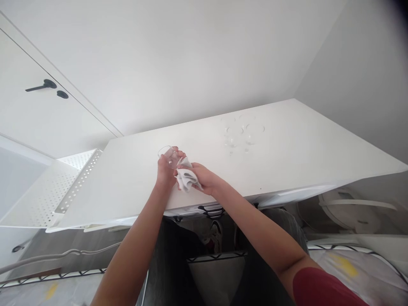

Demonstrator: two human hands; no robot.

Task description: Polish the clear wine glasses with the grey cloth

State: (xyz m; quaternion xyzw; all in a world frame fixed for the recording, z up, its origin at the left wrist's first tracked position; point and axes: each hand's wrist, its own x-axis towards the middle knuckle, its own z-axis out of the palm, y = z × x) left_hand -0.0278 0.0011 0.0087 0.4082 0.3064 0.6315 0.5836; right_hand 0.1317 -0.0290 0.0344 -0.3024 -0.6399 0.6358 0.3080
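Observation:
My left hand [165,171] is closed round a clear drinking glass [166,152], held tilted above the white tabletop with its rim toward the far left. A crumpled white cloth [188,180] is gripped in my right hand [206,177] and touches the near end of the glass. The fingers of both hands meet there, so that end is hidden, and I cannot tell whether it has a stem. Further right on the table stand clear glasses [248,137], faint against the white surface.
The white tabletop [143,178] runs along a white wall. A perforated white shelf [68,187] adjoins its left end. Dark drawer handles [212,209] sit under the front edge. A door with a black handle [43,86] is at left; a pale cable [73,252] hangs below.

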